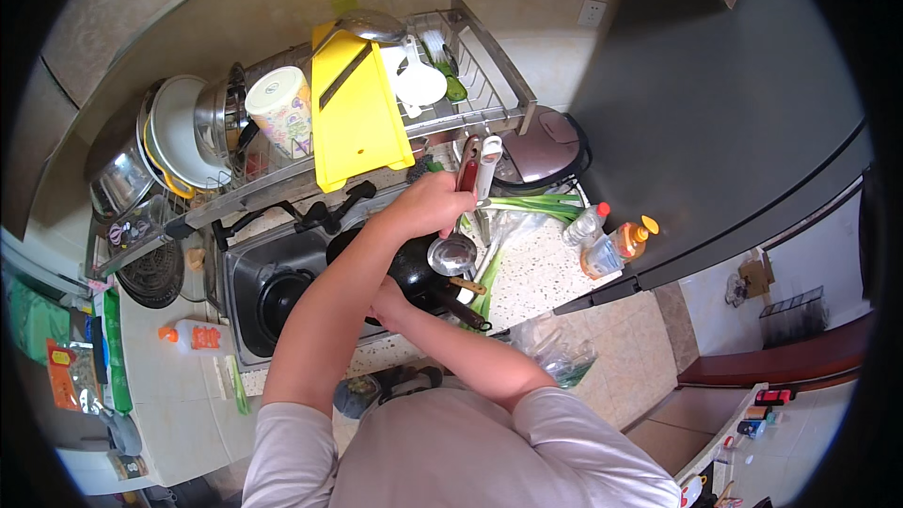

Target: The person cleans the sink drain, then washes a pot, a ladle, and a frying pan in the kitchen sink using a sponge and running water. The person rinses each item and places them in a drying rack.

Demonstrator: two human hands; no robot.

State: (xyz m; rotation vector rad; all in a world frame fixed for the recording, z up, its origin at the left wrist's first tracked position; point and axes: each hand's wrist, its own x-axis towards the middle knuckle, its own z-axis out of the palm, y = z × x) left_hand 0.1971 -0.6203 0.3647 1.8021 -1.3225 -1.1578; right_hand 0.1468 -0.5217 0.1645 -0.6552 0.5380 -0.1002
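My left hand [441, 199] reaches to the front rail of the dish rack, closed around the stem of a metal ladle [453, 255]. The ladle's bowl points down above a black wok [415, 267]. Beneath my left forearm, my right hand [386, 302] is at the wok's near side; its fingers are partly hidden, so its grip is unclear. The wok lies over the right part of the steel sink [243, 282], its dark handle [462, 310] pointing toward the counter edge. A light wooden handle [468, 286] shows beside it. A white-handled utensil [488, 162] hangs beside my left hand.
The wire dish rack [487, 49] holds a yellow slicer board [363, 113], bowls and a patterned canister [281, 109]. Green onions [543, 206], a plastic bottle [584, 224] and a pump bottle [630, 240] stand or lie at right. A black pan [282, 303] sits in the sink.
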